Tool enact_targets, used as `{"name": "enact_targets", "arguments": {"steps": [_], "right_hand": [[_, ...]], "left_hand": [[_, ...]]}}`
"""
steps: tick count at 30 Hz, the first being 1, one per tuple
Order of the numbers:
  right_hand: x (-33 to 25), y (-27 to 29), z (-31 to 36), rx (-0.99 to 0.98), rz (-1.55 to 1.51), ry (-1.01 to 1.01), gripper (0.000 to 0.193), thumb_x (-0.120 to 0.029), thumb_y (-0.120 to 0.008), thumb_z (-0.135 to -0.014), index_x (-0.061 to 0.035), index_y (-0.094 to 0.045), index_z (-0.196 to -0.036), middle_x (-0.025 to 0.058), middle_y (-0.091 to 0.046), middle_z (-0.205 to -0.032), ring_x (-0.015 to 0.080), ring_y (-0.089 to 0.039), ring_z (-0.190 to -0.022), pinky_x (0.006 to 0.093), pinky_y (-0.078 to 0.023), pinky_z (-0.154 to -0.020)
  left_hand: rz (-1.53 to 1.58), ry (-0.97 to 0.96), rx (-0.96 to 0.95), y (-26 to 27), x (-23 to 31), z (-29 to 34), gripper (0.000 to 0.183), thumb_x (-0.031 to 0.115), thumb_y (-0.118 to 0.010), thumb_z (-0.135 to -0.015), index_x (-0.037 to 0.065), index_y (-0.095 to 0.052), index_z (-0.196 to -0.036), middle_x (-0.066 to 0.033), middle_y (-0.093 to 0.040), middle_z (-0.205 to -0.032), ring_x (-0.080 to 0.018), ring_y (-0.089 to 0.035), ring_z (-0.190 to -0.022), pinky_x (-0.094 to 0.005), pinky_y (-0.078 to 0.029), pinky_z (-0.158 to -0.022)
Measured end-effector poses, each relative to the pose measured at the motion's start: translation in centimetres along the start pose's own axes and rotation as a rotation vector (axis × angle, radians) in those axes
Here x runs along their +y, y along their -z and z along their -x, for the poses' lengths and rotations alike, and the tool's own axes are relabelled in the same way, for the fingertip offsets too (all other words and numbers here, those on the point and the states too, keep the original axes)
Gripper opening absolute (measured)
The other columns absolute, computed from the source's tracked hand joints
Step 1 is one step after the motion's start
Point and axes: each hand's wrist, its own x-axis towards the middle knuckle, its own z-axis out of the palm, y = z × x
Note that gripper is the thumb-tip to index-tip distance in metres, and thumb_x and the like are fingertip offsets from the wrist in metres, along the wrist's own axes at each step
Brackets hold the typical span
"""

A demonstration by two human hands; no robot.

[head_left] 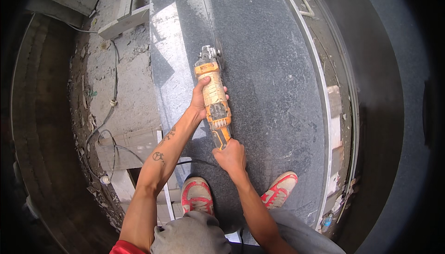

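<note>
A dusty yellow angle grinder (214, 87) lies lengthwise in front of me over a dark grey stone slab (278, 101). My left hand (199, 98) wraps around the middle of its body, thumb on top. Closer to me, my right hand (231, 155) grips the black and yellow rear handle. The tool's metal head points away from me, its disc edge-on at the right side and mostly hidden. A thin straight line (207, 13) runs along the slab from the head toward the far edge, with pale dust around it.
My red and white shoes (197, 196) stand on the slab. A dark power cord (197, 161) runs left from the grinder to a cable (112, 101) with connectors on rubble-strewn concrete. Wooden beams (125, 20) lie at the far left; thin pipes (350, 110) run past the right edge.
</note>
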Motion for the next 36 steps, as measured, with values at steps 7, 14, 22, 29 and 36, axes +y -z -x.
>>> {"name": "enact_targets", "arguments": {"steps": [7, 14, 22, 29, 36], "right_hand": [[0.26, -0.78, 0.06, 0.060, -0.027, -0.002, 0.027, -0.018, -0.070, -0.070, 0.0047, -0.067, -0.084, 0.0278, -0.067, -0.079, 0.0436, -0.068, -0.080, 0.0454, -0.054, -0.071], [-0.12, -0.64, 0.09, -0.012, -0.011, -0.032, 0.032, -0.020, -0.072, -0.073, 0.0053, -0.068, -0.091, 0.0294, -0.068, -0.087, 0.0442, -0.068, -0.086, 0.0479, -0.054, -0.076], [-0.71, -0.38, 0.48, -0.022, -0.025, -0.057, 0.030, -0.019, -0.071, -0.074, 0.0046, -0.068, -0.091, 0.0283, -0.068, -0.087, 0.0439, -0.068, -0.086, 0.0474, -0.055, -0.076], [0.01, -0.77, 0.15, -0.002, -0.028, -0.040, 0.030, -0.019, -0.071, -0.073, 0.0051, -0.068, -0.091, 0.0289, -0.068, -0.087, 0.0443, -0.068, -0.086, 0.0482, -0.054, -0.076], [0.09, -0.93, 0.07, -0.002, -0.036, -0.023, 0.030, -0.019, -0.070, -0.072, 0.0044, -0.068, -0.091, 0.0295, -0.068, -0.086, 0.0456, -0.067, -0.086, 0.0484, -0.054, -0.076]], "left_hand": [[-0.036, 0.005, 0.014, 0.12, 0.07, -0.06, 0.057, 0.050, -0.060, -0.085, 0.004, -0.049, -0.117, -0.0168, -0.066, -0.090, -0.0308, -0.070, -0.076, -0.0442, -0.063, -0.060], [-0.048, -0.001, 0.034, -0.09, 0.11, 0.24, 0.060, 0.049, -0.061, -0.084, 0.002, -0.047, -0.118, -0.0170, -0.065, -0.089, -0.0307, -0.070, -0.075, -0.0436, -0.063, -0.059], [-0.020, 0.010, 0.016, 0.37, -0.03, 0.11, 0.057, 0.049, -0.061, -0.085, 0.003, -0.047, -0.117, -0.0169, -0.065, -0.088, -0.0301, -0.070, -0.075, -0.0438, -0.063, -0.059], [0.001, 0.017, 0.012, 0.35, -0.22, 0.10, 0.057, 0.049, -0.060, -0.086, 0.003, -0.047, -0.116, -0.0170, -0.065, -0.088, -0.0303, -0.071, -0.074, -0.0438, -0.063, -0.058], [-0.056, -0.005, 0.019, 0.61, 0.00, 0.02, 0.055, 0.049, -0.060, -0.086, 0.002, -0.049, -0.113, -0.0175, -0.067, -0.089, -0.0307, -0.071, -0.075, -0.0438, -0.064, -0.058]]}}
